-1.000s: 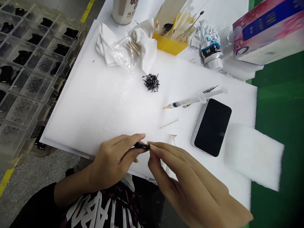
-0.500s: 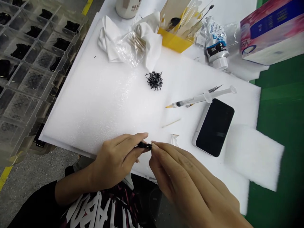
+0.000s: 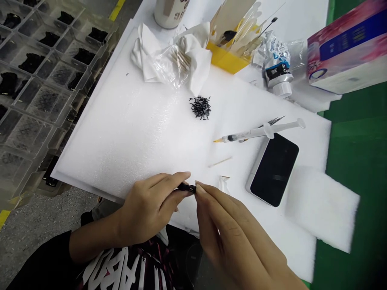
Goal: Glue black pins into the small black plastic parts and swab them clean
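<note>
Between my two hands, over the near edge of the white foam sheet [image 3: 99, 149], is a small black part [image 3: 186, 187]. My left hand [image 3: 152, 203] pinches its left end between thumb and fingers. The fingertips of my right hand [image 3: 229, 229] close on its other end; whether they hold a separate tiny piece there I cannot make out. Farther up the foam lies a pile of short black pins [image 3: 200, 107]. A syringe [image 3: 256, 132] with an orange tip rests on tweezers [image 3: 276, 120], and a thin stick [image 3: 220, 162] lies nearer my hands.
Right of the syringe is a black-faced phone-like device [image 3: 274, 169] beside a small foam piece [image 3: 322, 205]. Behind stand a yellow box [image 3: 228, 58], a crumpled tube [image 3: 278, 66], tissue with toothpicks [image 3: 151, 60] and a pink-blue carton [image 3: 347, 48]. Compartment trays [image 3: 33, 108] holding black parts stand left.
The view has shifted slightly, so the table things sit a little lower and further right. Both hands keep their grip at the small black part, with the right hand tilted a little.
</note>
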